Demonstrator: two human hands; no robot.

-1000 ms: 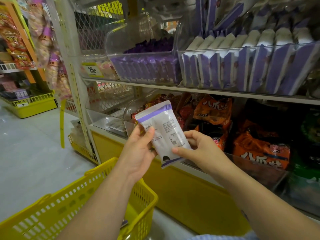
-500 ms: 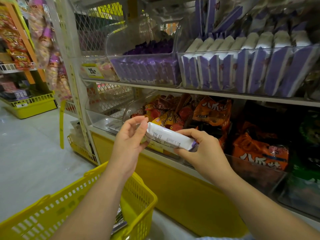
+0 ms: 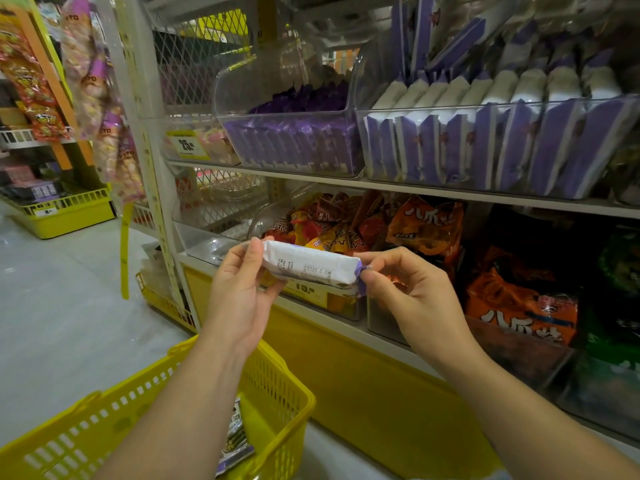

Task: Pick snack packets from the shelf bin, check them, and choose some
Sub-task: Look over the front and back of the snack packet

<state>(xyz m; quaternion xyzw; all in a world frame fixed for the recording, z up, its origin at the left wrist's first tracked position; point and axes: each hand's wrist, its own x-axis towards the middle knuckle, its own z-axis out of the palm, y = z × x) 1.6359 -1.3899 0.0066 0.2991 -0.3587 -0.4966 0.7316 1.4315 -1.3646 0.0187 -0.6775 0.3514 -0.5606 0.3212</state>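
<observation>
Just out from the front edge of the lower shelf point(image 3: 346, 323), in the head view, the packet point(image 3: 311, 266) lies level between both hands, small print facing up. The left hand point(image 3: 239, 299) grips its left end, thumb on top and fingers curled beneath. The right hand point(image 3: 412, 296) pinches the purple crimped seal at the right end between thumb and forefinger, its other fingers loosely bent and holding nothing.

On the upper shelf, toward its right end, a clear bin point(image 3: 485, 110) holds a row of similar white-and-purple packets standing on edge. Under the left forearm sits the yellow basket point(image 3: 104, 427), with one pouch point(image 3: 235, 434) lying in its bottom near the far wall.

The step in hand looks like checking. To do it well, the grips should stay out at the two ends so that no finger covers the print. Rolling the packet about its long axis would bring both seals and any date stamp into sight. The shelf is dim, so tilting the print toward the light should help. Pressure should be light, because a hard squeeze could crush the contents.
</observation>
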